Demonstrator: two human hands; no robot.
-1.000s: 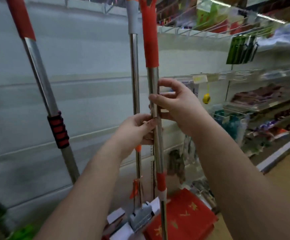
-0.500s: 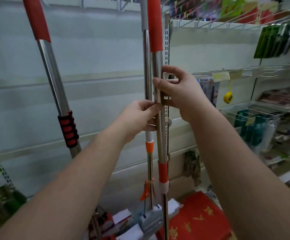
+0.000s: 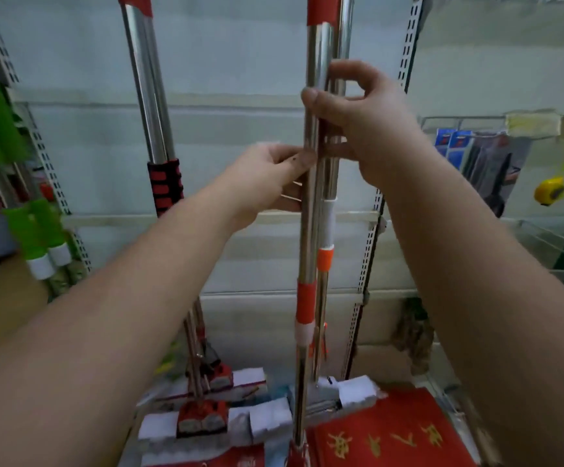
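Note:
Two upright steel mop poles stand close together in the middle of the head view. The front pole [image 3: 307, 251] has red grip bands; the rear pole [image 3: 328, 217] has a white and orange collar. My right hand [image 3: 368, 129] grips the poles at chest height, thumb on the front pole and fingers curled behind. My left hand [image 3: 267, 176] pinches the front pole just below, from the left. White sponge mop heads [image 3: 354, 392] sit at the poles' feet.
A third steel mop pole [image 3: 154, 123] with a black and red grip leans at the left. Slotted shelf uprights [image 3: 368, 237] back the poles. Green items [image 3: 34, 227] hang at far left. A red packet [image 3: 388, 433] lies bottom right; a yellow tape measure [image 3: 549, 191] hangs right.
The view has tilted down and shifted right, so the mop heads and floor stock now show. Both hands keep their hold on the central poles at about the same height.

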